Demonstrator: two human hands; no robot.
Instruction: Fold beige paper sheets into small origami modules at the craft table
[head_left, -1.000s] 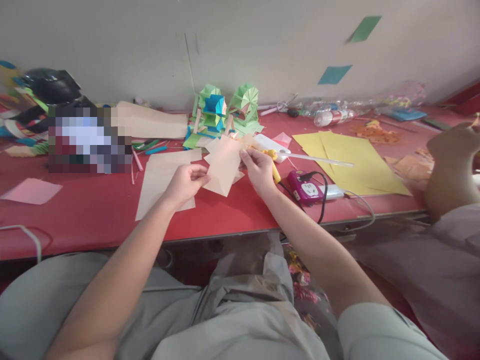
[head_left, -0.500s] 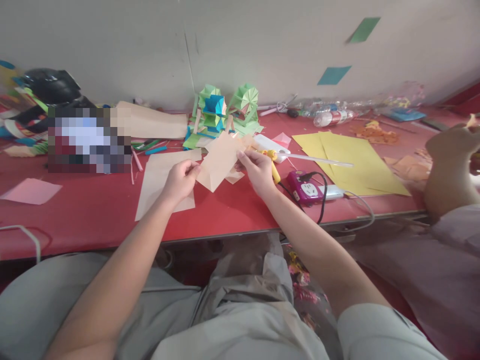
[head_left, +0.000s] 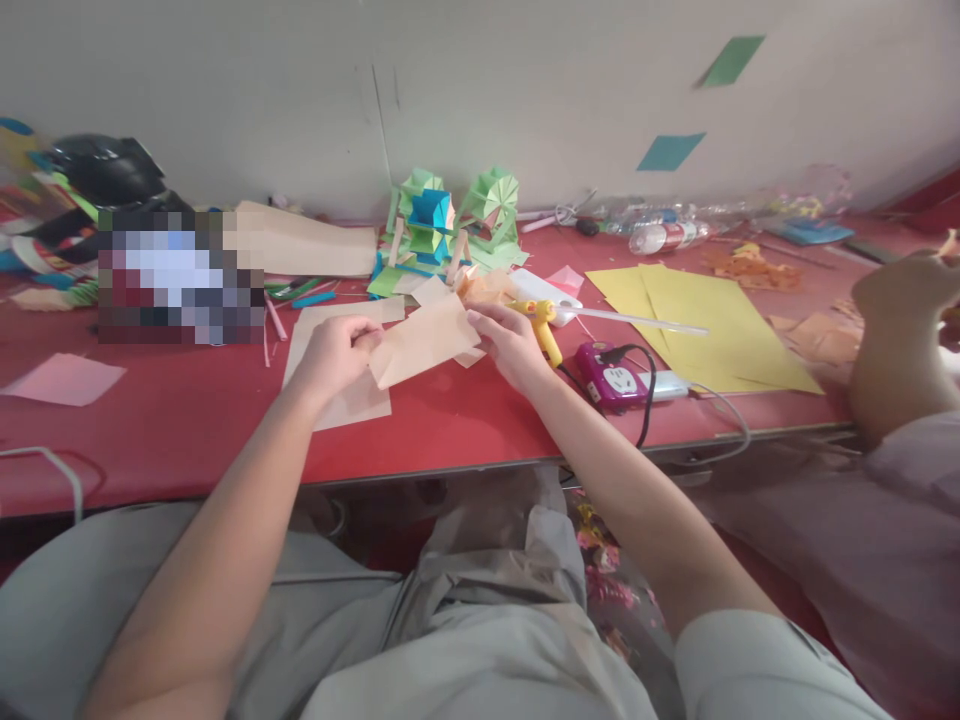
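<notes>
Left hand: on my remote feed, the left hand [head_left: 341, 352] has its thumb and fingers clamped on the left end of the beige paper piece [head_left: 426, 342].
Right hand: I see the right hand [head_left: 512, 345] pinching the right edge of that piece.
Beige paper piece: stretched between the hands, tilted, a fold line near its left end, above the red table [head_left: 457, 440].
Under the left hand: a larger beige sheet [head_left: 351, 411], lying flat.
Beside the right hand: a yellow glue gun [head_left: 546, 335] with a clear glue stick [head_left: 637, 319]; nearer the table's front edge, a purple power strip [head_left: 611, 378].
Behind the hands: green and blue folded-paper models [head_left: 431, 215] by the wall.
Further right: yellow sheets [head_left: 720, 330], then a co-worker's arm [head_left: 904, 345].
</notes>
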